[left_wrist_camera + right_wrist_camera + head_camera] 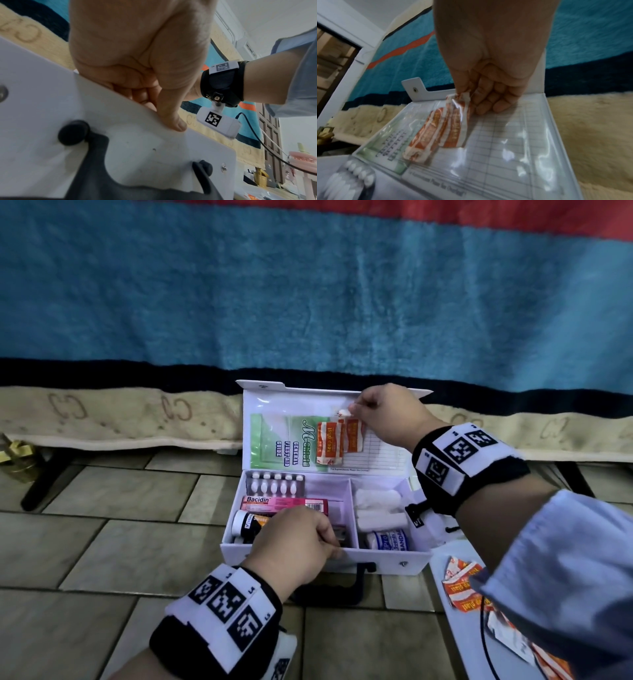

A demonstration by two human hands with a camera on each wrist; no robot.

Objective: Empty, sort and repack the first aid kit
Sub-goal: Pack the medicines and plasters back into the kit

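Observation:
A white first aid kit (383,559) stands open on the tiled floor, its lid (390,460) upright. My left hand (294,542) grips the kit's front wall (42,97), thumb outside and fingers curled inside. My right hand (383,416) pinches the top of orange plaster strips (337,440) that sit in the lid's clear pocket (513,155), next to a green first aid guide (291,441). The left compartment holds a pill blister (275,484), a pink Bacidin box (284,503) and a small bottle (246,523). The right compartment holds white gauze rolls (376,499) and a bandage roll (388,539).
More orange plaster wrappers (460,587) lie on a white tray (442,573) right of the kit. A blue, black and cream blanket (308,302) hangs behind. A brass padlock (17,455) and a black leg (44,481) stand at far left. The kit's black handle (96,175) faces me.

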